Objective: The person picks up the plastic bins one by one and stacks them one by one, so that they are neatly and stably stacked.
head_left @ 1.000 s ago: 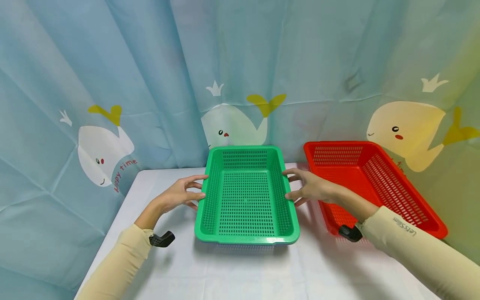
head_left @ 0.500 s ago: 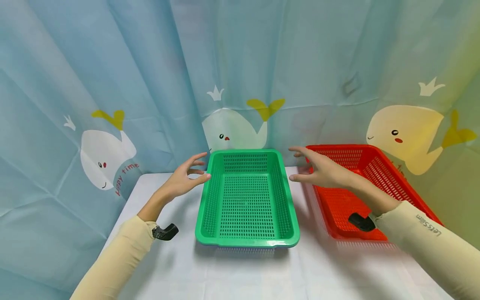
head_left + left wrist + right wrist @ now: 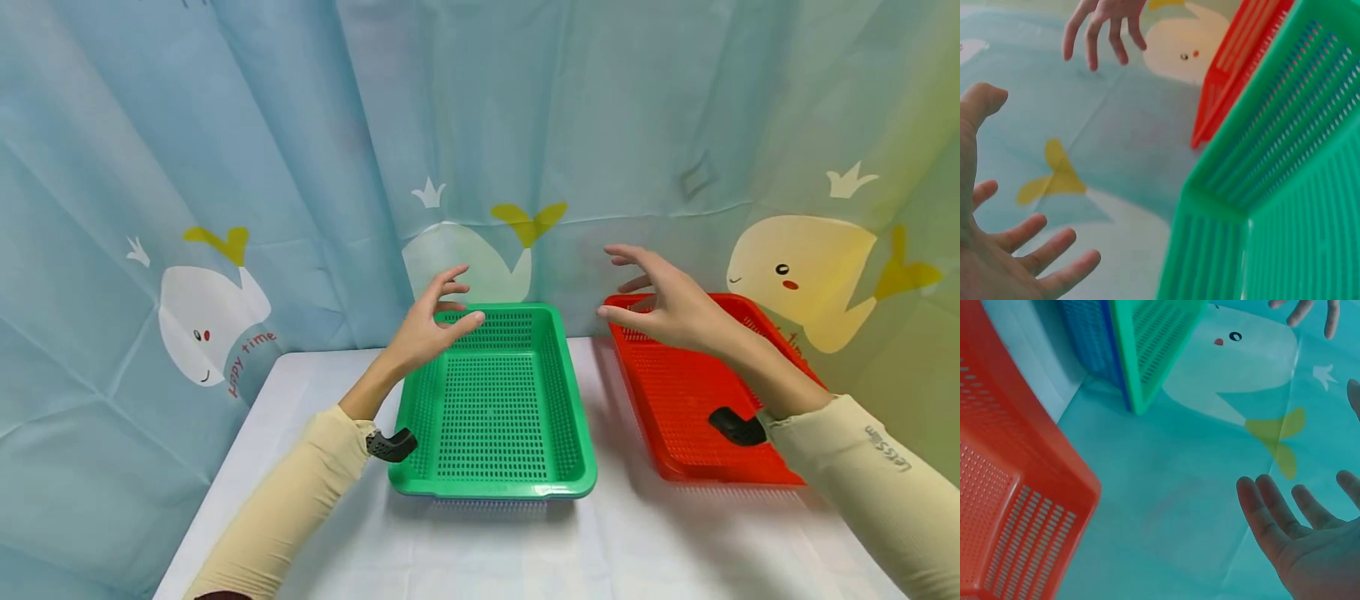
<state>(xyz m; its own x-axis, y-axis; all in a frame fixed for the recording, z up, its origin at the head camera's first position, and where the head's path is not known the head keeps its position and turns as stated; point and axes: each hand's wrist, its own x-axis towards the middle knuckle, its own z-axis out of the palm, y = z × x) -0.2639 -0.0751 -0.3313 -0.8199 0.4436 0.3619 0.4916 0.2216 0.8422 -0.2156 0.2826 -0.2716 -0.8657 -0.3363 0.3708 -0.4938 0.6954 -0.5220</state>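
A green plastic basket (image 3: 491,417) with slotted sides sits in the middle of the table, its inside bare. In the right wrist view a blue basket (image 3: 1088,344) shows beneath the green one. My left hand (image 3: 431,329) hovers above the green basket's back left part, fingers spread and holding nothing. To the right stands a red basket (image 3: 697,417). Over its back left corner my right hand (image 3: 667,300) is raised, fingers loosely bent, with nothing in it. In the left wrist view both hands appear apart from the baskets.
The white table (image 3: 330,500) runs under the baskets. Right behind it hangs a light blue curtain (image 3: 315,167) printed with whales. A gap of tabletop separates the green and red baskets.
Both hands have left the green basket's side rims. My left hand has risen and moved right over the basket; my right hand has risen and shifted right towards the red basket.
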